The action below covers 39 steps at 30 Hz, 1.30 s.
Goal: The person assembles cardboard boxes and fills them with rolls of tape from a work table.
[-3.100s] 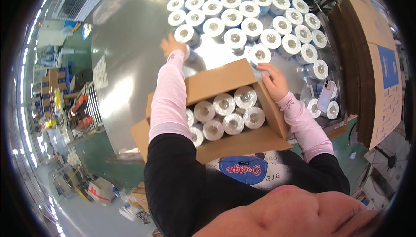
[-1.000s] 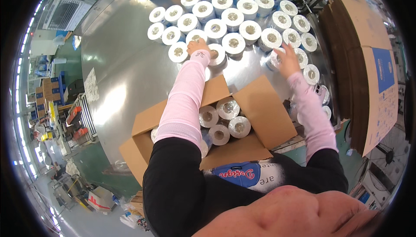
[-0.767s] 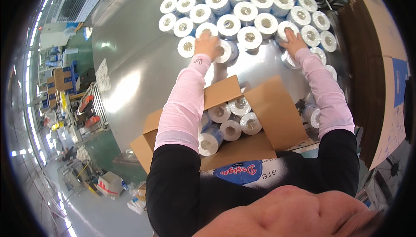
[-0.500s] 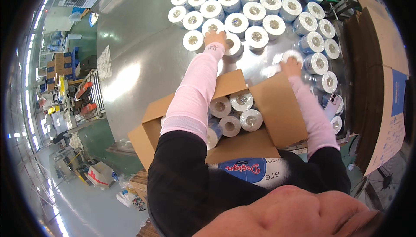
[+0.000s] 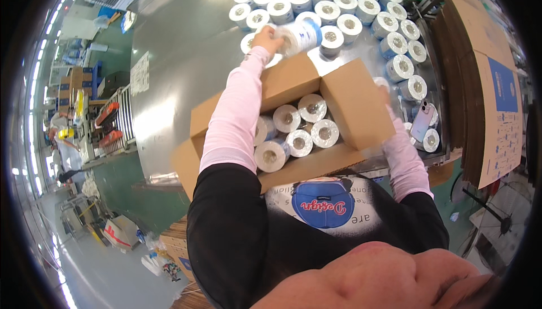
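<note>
My left hand (image 5: 268,39) is closed on the end of a paper roll (image 5: 302,35) wrapped in clear and blue film. That roll is tipped on its side, raised just beyond the open cardboard box (image 5: 285,80). Inside the box stand several white paper rolls (image 5: 287,118), hollow cores facing up. My right hand (image 5: 385,91) is mostly hidden behind the box's right flap (image 5: 358,103). A bit of white, perhaps another roll, shows beside it, but its fingers cannot be made out.
Many wrapped rolls (image 5: 327,11) stand on the metal table (image 5: 175,72), at the far side and down the right. A phone (image 5: 422,121) lies on rolls near the right edge. Stacked flat cardboard (image 5: 488,83) stands at the right, and a conveyor (image 5: 116,123) at the left.
My left hand has lifted a roll from the group and tipped it, moving slightly nearer the box. My right hand has come back toward the box, behind the flap.
</note>
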{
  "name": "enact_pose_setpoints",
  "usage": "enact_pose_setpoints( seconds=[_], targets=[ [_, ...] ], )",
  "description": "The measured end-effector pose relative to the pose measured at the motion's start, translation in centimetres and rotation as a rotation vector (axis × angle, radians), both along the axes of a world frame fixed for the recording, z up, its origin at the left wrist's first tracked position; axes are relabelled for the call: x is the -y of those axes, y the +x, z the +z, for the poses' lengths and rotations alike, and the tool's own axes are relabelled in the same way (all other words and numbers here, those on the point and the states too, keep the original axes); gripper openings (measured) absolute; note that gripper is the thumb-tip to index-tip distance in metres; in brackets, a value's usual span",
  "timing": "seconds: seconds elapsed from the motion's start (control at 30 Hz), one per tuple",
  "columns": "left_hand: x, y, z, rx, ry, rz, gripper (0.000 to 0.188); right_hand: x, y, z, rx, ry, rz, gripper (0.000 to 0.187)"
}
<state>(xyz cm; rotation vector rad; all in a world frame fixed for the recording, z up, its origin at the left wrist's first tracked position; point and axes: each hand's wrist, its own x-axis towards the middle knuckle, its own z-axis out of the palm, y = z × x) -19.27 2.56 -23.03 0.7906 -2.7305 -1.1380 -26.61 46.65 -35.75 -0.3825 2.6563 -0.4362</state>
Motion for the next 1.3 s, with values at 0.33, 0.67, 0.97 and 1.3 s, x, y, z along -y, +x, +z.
enact_pose_setpoints(
  seconds=[0.33,0.67,0.97,1.3],
  targets=[
    [-2.5,16.2,16.8,-0.599,1.07,-0.198,0.027,2.0,-5.1,22.9,0.804,-1.902,0.237,0.047],
    [-14.0,25.6,3.9,0.083,0.994,-0.028,0.034,8.8,3.7,30.3,0.152,-0.685,1.059,0.042],
    [-18.2,24.3,7.3,0.024,-0.371,-0.562,0.037,14.2,15.7,29.9,-0.361,0.099,1.434,0.016],
    [-14.7,22.8,5.6,0.574,-0.095,-0.793,0.077,13.3,13.5,21.9,-0.142,0.014,1.251,0.043]
  ],
)
